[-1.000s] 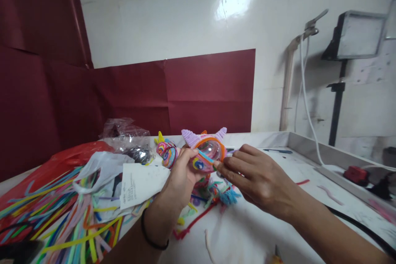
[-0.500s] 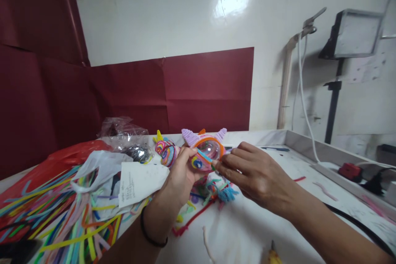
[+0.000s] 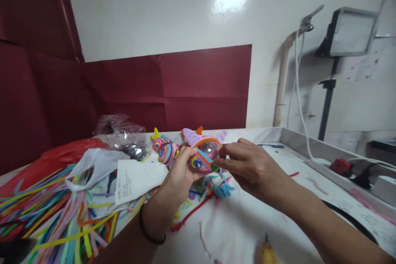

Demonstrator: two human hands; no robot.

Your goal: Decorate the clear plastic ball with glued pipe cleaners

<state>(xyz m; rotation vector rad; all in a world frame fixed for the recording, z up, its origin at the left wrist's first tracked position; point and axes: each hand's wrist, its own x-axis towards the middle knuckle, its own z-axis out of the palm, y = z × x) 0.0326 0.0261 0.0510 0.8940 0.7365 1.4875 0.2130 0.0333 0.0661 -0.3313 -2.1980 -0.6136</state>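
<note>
My left hand (image 3: 181, 169) is closed around a pipe-cleaner craft (image 3: 202, 164) in front of me. The craft has a clear dome (image 3: 210, 147) with an orange rim, lilac pointed ears, and pink, yellow and blue coils. A light blue pipe cleaner (image 3: 203, 156) runs slantwise across its front. At the craft's right edge, the fingers of my right hand (image 3: 247, 163) are pinched together beside a bit of green; what lies between the fingertips is hidden. Behind my left hand is a second coiled multicoloured craft (image 3: 168, 152) with a yellow tip.
Loose pipe cleaners (image 3: 74, 222) spread over the left, beside a white bag (image 3: 88, 167), a red bag (image 3: 62, 152) and a printed paper (image 3: 136, 179). Pipe-cleaner scraps (image 3: 222, 189) lie below the craft. A yellow pointed tool (image 3: 267, 252) is at the front; a power strip (image 3: 321, 161) sits right.
My right fingertips have shifted slightly up and away from the end of the light blue pipe cleaner. My left hand keeps its hold on the craft. The whole view has shifted a little.
</note>
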